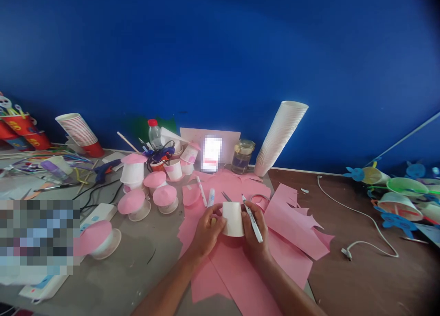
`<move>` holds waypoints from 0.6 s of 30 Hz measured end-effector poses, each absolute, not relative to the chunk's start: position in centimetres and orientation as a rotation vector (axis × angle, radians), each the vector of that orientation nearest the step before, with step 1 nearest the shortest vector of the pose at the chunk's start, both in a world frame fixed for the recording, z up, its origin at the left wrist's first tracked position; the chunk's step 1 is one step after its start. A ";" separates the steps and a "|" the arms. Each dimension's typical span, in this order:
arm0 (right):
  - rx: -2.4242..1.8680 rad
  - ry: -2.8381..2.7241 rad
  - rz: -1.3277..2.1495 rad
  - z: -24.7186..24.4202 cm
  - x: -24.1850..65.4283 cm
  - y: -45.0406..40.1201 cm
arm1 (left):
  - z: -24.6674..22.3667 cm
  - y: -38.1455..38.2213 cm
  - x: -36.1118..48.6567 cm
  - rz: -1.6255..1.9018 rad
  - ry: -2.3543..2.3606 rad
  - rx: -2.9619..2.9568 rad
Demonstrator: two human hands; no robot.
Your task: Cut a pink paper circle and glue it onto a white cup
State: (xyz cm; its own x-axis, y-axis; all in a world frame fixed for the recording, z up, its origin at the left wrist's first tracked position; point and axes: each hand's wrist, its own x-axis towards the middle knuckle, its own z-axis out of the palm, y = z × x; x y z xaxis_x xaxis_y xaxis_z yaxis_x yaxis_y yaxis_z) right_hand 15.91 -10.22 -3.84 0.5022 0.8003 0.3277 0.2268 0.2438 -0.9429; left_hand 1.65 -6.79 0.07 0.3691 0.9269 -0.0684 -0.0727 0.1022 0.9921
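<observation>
Closest to my camera, the person's two bare forearms point(223, 297) reach up from the bottom edge toward the middle of the view. The left hand point(206, 231) and right hand point(254, 228) hold a white paper cup point(233, 219) between them, above overlapping sheets of pink paper point(237, 279). The left hand's fingers point(216, 217) curl around the cup's left side. The right hand's fingers point(248, 219) lie against its right side while that hand also grips a white marker pen point(253, 223), its dark tip pointing up and away; I cannot tell exactly which fingers pinch it. Two more markers point(206, 192) and a pair of scissors point(227, 196) lie on the pink paper just beyond the cup. To the left stand cups topped with pink cones point(154, 179). Behind them are a plastic bottle with a red cap point(154, 135), a glass jar point(242, 156), and a tilted stack of white cups point(280, 137), all against a blue wall point(220, 54).
</observation>
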 end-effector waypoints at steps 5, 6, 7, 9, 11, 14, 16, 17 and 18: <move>-1.308 -1.035 0.460 -4.2 15.6 -10.4 | -0.2 -6.8 1.8 0.889 0.750 1.176; -1.308 -1.054 0.461 -4.2 15.6 -10.5 | -0.2 -6.8 1.8 0.874 0.716 1.173; -1.305 -1.083 0.456 -4.2 15.6 -10.6 | -0.2 -6.7 1.8 0.859 0.688 1.180; -1.292 -1.161 0.399 -3.9 15.6 -10.8 | 0.0 -6.6 1.9 0.842 0.668 1.212; -1.263 -1.242 0.275 -3.3 15.7 -11.0 | 0.1 -6.5 1.9 0.836 0.697 1.214; -1.183 -1.330 0.095 -2.0 15.5 -11.4 | 0.2 -6.5 2.0 0.829 0.767 1.162; -1.112 -1.393 0.047 -1.3 15.4 -11.7 | 0.2 -6.5 2.0 0.837 0.800 1.161; -1.076 -1.420 0.041 -0.9 15.3 -11.9 | 0.2 -6.5 2.0 0.841 0.812 1.172; -1.045 -1.444 0.043 -0.7 15.2 -12.1 | 0.1 -6.5 2.0 0.840 0.821 1.187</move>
State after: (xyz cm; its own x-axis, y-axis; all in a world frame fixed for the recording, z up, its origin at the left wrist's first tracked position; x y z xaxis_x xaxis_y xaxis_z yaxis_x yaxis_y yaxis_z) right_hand 15.18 -12.10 -0.67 0.2054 0.5979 0.7748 0.5512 0.5836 -0.5964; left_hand 1.98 -6.47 0.15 0.4565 0.8845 -0.0960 -0.1166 0.1665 0.9791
